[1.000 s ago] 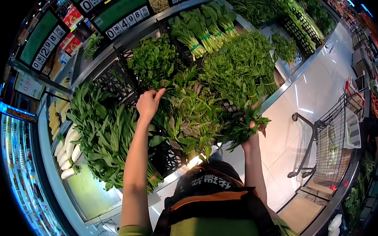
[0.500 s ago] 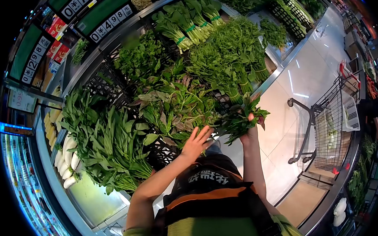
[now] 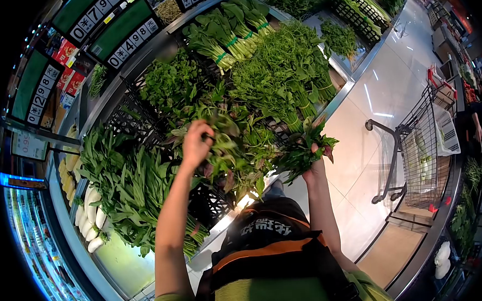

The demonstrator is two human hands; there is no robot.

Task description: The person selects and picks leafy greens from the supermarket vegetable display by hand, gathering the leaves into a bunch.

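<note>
My left hand (image 3: 197, 144) is closed on some leafy stems above the pile of green and purplish leaves (image 3: 246, 150); the stems are blurred. Over the front edge of the display, my right hand (image 3: 316, 163) grips a bunch of dark green leaves (image 3: 301, 150) with a few purplish ones. Left of the pile lie long-leaved greens (image 3: 144, 183) with their stems toward me. Behind it are a bushy green heap (image 3: 174, 77) and thin-stemmed bundles (image 3: 280, 72).
Banded leafy bunches (image 3: 235, 33) lie at the back below price signs (image 3: 129, 36). White radishes (image 3: 92, 215) are at the left. A shopping cart (image 3: 421, 152) stands on the floor at the right, with a person's arm (image 3: 477, 127) beyond it.
My left hand has moved from the near edge of the pile up and left, and now grips stems. My right hand still holds its bunch. The view has shifted slightly.
</note>
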